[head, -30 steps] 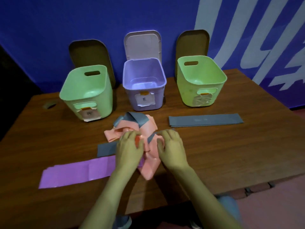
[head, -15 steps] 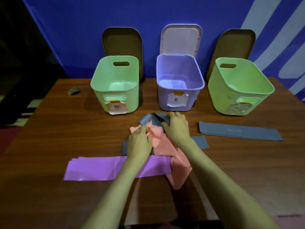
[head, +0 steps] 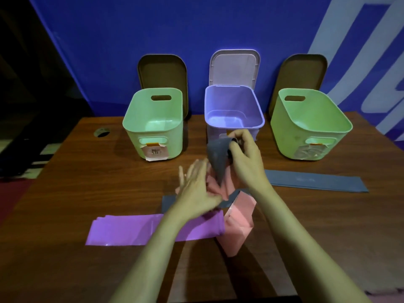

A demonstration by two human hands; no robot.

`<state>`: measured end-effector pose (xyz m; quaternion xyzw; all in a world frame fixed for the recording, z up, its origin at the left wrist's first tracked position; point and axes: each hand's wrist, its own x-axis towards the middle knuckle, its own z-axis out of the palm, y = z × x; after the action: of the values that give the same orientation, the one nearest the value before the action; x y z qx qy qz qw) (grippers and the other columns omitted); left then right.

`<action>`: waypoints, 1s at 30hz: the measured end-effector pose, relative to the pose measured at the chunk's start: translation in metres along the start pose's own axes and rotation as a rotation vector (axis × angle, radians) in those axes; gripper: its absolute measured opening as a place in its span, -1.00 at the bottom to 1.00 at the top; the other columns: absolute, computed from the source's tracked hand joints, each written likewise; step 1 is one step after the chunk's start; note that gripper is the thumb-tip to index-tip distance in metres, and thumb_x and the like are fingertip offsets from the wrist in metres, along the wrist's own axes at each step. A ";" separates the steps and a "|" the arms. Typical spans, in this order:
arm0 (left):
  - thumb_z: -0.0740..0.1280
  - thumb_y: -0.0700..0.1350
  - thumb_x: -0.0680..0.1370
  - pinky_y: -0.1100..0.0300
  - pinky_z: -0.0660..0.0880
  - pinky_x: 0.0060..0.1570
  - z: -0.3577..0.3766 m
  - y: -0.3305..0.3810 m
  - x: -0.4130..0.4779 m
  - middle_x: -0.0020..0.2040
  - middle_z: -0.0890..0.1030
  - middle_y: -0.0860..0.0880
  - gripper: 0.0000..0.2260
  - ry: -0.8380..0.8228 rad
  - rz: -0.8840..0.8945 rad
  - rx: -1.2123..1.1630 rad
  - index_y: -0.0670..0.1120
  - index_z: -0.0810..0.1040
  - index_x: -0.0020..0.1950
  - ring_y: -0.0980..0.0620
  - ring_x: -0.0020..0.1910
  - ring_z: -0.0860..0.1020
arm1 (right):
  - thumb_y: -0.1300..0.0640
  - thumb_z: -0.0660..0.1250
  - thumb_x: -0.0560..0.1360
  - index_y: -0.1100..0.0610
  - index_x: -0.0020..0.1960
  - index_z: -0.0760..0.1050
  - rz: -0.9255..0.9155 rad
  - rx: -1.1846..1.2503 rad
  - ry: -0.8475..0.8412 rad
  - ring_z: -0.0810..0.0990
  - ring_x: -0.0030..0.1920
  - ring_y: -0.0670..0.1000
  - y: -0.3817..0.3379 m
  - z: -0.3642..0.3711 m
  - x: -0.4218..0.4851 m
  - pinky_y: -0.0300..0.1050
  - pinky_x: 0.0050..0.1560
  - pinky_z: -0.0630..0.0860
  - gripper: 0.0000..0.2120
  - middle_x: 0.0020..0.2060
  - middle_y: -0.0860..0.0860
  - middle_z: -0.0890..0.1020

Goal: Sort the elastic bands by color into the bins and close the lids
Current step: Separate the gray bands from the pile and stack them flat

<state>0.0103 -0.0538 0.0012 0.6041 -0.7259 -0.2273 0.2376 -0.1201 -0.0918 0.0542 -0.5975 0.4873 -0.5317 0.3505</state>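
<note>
Three open bins: left green bin [head: 175, 145], purple bin [head: 234, 101], right green bin [head: 288, 138]. Pinching grey band [head: 216, 158] with right hand [head: 244, 158], left hand [head: 196, 189] spread flat.

We see a dim scene under cool, bluish light. The counter [head: 65, 204] is brightest around its middle and sinks into murk along its near edge and past its far left corner. The left green bin [head: 175, 136] throws soft shadows on the wood at both its sides. The left hand [head: 196, 189] is smeared by motion, its fingers [head: 188, 171] ghosted, while the right hand [head: 247, 162] and the grey band [head: 215, 158] it pinches look fairly crisp. A small glare sits on the purple band [head: 122, 230] near its near left corner. Wide-angle bending curves the counter's far edge and leans the right green bin [head: 290, 138] outward.
</note>
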 end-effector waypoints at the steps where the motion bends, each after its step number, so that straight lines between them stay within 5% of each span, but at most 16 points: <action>1: 0.31 0.13 0.28 -0.02 -0.34 0.45 -0.002 0.004 0.002 0.54 0.11 -0.05 -0.13 -0.125 -0.021 0.041 -0.04 0.06 0.52 0.04 0.53 -0.03 | 0.21 0.15 0.48 0.11 -0.07 0.42 -0.015 -0.004 -0.014 0.49 -0.19 -0.05 -0.004 -0.003 -0.001 -0.12 -0.12 0.43 -0.91 -0.16 0.05 0.57; 4: 0.41 0.23 0.29 -0.12 -0.07 0.48 -0.004 0.009 0.006 0.42 0.37 0.04 -0.29 -0.170 -0.003 -0.090 0.06 0.32 0.39 0.04 0.44 0.26 | 0.24 0.12 0.54 0.07 -0.02 0.41 -0.038 -0.065 -0.037 0.46 -0.24 -0.14 -0.011 -0.016 -0.004 -0.18 -0.14 0.40 -0.87 -0.22 -0.11 0.54; 7: 0.50 -0.03 0.39 0.11 0.47 0.21 -0.013 0.014 0.007 0.10 0.62 0.08 -0.60 -0.024 -0.020 -0.571 -0.02 0.51 0.18 0.10 0.11 0.56 | 0.20 0.11 0.57 0.00 0.07 0.41 -0.043 -0.198 -0.056 0.49 -0.21 -0.21 -0.011 -0.032 -0.006 -0.24 -0.17 0.38 -0.82 -0.21 -0.18 0.54; 11: 0.34 -0.31 0.49 0.40 0.50 -0.12 -0.037 0.024 0.016 -0.10 0.62 0.01 -0.83 0.224 -0.109 -0.893 -0.10 0.52 0.02 0.26 -0.17 0.59 | 0.04 0.20 0.55 0.05 0.15 0.42 0.019 -0.494 -0.109 0.54 -0.02 0.11 0.013 -0.046 -0.004 -0.09 -0.13 0.34 -0.80 -0.14 -0.03 0.54; 14: 0.32 -0.32 0.49 0.36 0.50 -0.17 -0.047 0.035 0.026 -0.14 0.60 -0.01 -0.82 0.276 -0.146 -0.872 -0.04 0.48 -0.07 0.17 -0.18 0.59 | -0.01 0.34 0.47 0.11 0.18 0.43 0.047 -0.606 -0.338 0.52 0.07 0.15 0.025 -0.047 -0.009 -0.10 -0.08 0.37 -0.66 0.01 0.08 0.57; 17: 0.35 -0.29 0.48 0.30 0.49 -0.14 -0.055 0.048 0.031 -0.09 0.60 -0.04 -0.81 0.216 -0.044 -0.834 -0.07 0.47 0.02 0.10 -0.14 0.56 | 0.01 0.45 0.38 0.03 0.32 0.32 -0.020 -0.439 -0.491 0.43 0.09 -0.10 0.005 -0.043 -0.016 -0.33 0.01 0.39 -0.43 0.08 -0.14 0.47; 19: 0.40 -0.29 0.44 0.33 0.44 -0.04 -0.060 0.054 0.033 -0.05 0.58 -0.03 -0.76 0.167 0.073 -0.675 -0.10 0.46 0.05 0.16 -0.10 0.53 | 0.12 0.46 0.37 0.06 0.23 0.39 -0.021 -0.352 -0.502 0.46 -0.08 -0.15 -0.006 -0.039 -0.014 -0.43 -0.15 0.40 -0.53 -0.05 -0.15 0.51; 22: 0.46 -0.21 0.41 0.43 0.38 -0.14 -0.060 0.055 0.033 -0.09 0.55 0.09 -0.72 0.206 0.127 -0.527 -0.06 0.45 0.03 0.33 -0.18 0.48 | 0.22 0.34 0.42 0.12 -0.18 0.49 -0.001 -0.444 -0.363 0.49 -0.28 -0.03 -0.011 -0.034 -0.006 -0.22 -0.32 0.38 -0.97 -0.34 -0.02 0.56; 23: 0.49 -0.13 0.39 0.44 0.37 -0.16 -0.058 0.051 0.032 -0.09 0.55 0.12 -0.69 0.230 0.118 -0.471 -0.05 0.45 0.04 0.32 -0.18 0.48 | 0.25 0.28 0.42 0.09 -0.25 0.48 0.020 -0.427 -0.291 0.50 -0.28 -0.01 -0.010 -0.034 -0.002 -0.23 -0.34 0.37 -0.89 -0.37 -0.02 0.56; 26: 0.54 0.00 0.33 0.39 0.34 0.02 -0.044 0.028 0.023 0.10 0.53 0.10 -0.50 0.153 0.074 -0.323 -0.03 0.44 0.19 0.21 0.08 0.47 | 0.32 0.17 0.43 0.07 -0.19 0.56 0.140 -0.094 -0.206 0.58 -0.25 -0.10 -0.009 -0.043 0.007 -0.21 -0.23 0.50 -0.76 -0.31 -0.09 0.64; 30: 0.52 -0.07 0.36 0.36 0.36 0.13 -0.028 0.001 0.015 0.18 0.55 0.03 -0.53 0.083 0.063 -0.288 -0.04 0.46 0.21 0.06 0.21 0.49 | 0.36 0.35 0.41 0.15 -0.01 0.53 0.231 0.035 -0.382 0.55 -0.19 -0.05 -0.005 -0.056 0.012 -0.23 -0.21 0.50 -0.80 -0.19 0.06 0.60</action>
<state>0.0245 -0.0695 0.0246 0.5494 -0.6942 -0.2963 0.3585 -0.1748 -0.0963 0.0727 -0.6214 0.4681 -0.3734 0.5053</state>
